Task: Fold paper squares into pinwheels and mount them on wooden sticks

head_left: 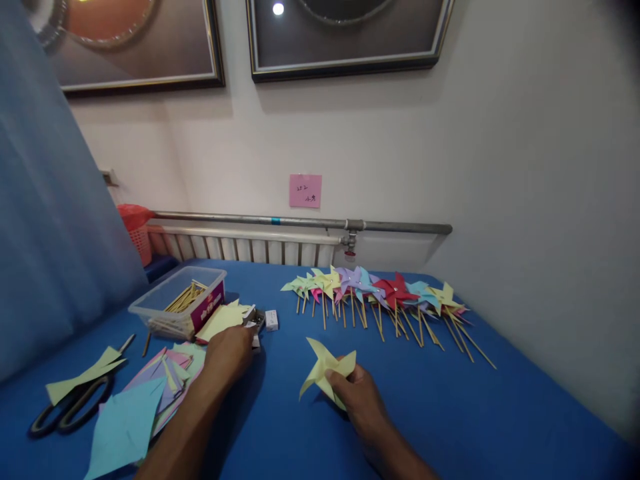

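Note:
My right hand (357,393) pinches a folded yellow paper pinwheel (325,370) just above the blue table (450,413). My left hand (230,350) reaches left to a small open box of pins (257,321); its fingers curl over the box and what they hold is hidden. A small white box (271,320) lies beside it. A row of finished paper pinwheels on wooden sticks (380,297) lies across the back of the table.
A clear plastic tub of wooden sticks (180,303) stands at the left. Cut coloured paper squares (145,400) are piled near my left forearm, with black scissors (70,407) under a yellow strip. A radiator and pipe (300,223) run along the wall.

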The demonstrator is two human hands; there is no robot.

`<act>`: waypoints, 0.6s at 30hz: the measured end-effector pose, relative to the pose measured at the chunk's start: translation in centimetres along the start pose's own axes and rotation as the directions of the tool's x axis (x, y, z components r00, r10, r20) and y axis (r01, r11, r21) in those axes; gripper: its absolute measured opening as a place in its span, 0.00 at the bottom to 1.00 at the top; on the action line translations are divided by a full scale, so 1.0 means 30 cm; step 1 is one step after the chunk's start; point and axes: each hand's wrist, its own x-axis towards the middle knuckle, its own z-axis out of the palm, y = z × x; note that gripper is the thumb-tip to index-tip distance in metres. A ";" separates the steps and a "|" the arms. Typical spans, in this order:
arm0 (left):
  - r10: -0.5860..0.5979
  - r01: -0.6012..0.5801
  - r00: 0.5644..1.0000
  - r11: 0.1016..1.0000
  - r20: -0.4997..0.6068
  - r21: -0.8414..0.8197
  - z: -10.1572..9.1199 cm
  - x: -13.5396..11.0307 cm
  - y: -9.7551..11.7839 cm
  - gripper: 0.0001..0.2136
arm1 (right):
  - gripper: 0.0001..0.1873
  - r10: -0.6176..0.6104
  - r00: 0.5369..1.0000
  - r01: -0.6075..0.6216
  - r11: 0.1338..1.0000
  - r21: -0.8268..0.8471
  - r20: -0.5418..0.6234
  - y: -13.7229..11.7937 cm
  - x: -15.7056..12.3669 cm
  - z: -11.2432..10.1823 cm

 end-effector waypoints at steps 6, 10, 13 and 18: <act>-0.034 0.037 0.999 0.997 0.037 -0.068 0.020 0.024 -0.020 0.17 | 0.22 -0.007 1.000 0.007 1.000 -0.022 -0.019 0.007 -0.003 -0.008; 0.002 0.003 0.999 0.995 0.052 -0.098 0.016 0.022 -0.028 0.14 | 0.22 0.007 1.000 -0.007 1.000 -0.029 -0.013 0.007 0.000 -0.005; 0.022 -0.016 0.998 0.994 0.062 -0.106 0.010 0.015 -0.025 0.13 | 0.21 0.002 0.999 -0.003 0.999 -0.036 -0.036 0.013 0.009 0.002; 0.003 0.000 0.999 0.997 0.036 -0.077 0.011 0.012 -0.015 0.14 | 0.20 -0.012 1.000 0.012 1.000 -0.002 -0.025 0.027 0.015 0.010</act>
